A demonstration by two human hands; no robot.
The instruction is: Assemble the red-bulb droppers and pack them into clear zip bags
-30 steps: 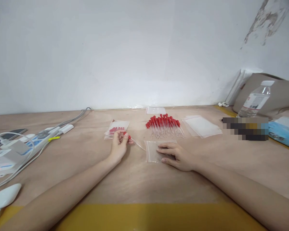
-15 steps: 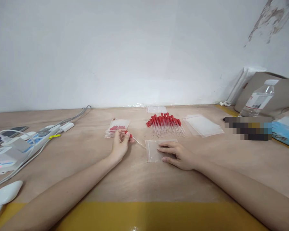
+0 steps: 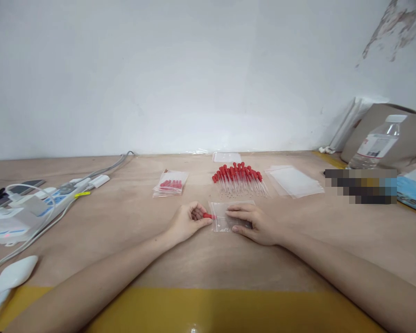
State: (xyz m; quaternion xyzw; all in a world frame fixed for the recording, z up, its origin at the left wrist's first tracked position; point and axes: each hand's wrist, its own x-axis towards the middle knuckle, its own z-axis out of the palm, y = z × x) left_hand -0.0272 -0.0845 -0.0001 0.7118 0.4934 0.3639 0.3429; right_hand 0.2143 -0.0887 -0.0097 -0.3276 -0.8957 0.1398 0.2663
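Note:
My left hand [image 3: 190,221] pinches the red bulb end of thin clear droppers [image 3: 208,215], whose tubes reach into a small clear zip bag [image 3: 226,216] lying flat on the table. My right hand [image 3: 253,222] lies on that bag with its fingers stretched out, pressing it down. Behind the bag is a heap of red-bulbed droppers [image 3: 238,178]. A filled bag of droppers [image 3: 171,183] lies to the left of the heap.
A stack of empty clear bags [image 3: 293,181] lies right of the heap, another bag [image 3: 226,157] at the wall. A power strip with cables [image 3: 55,196] and white chargers sit at left. A water bottle [image 3: 376,143], cardboard and a blue pack [image 3: 413,196] stand at right.
My left hand moved right and toward me, from beside the filled bag to the mouth of the flat bag, carrying the droppers into it. My right hand stayed on the bag.

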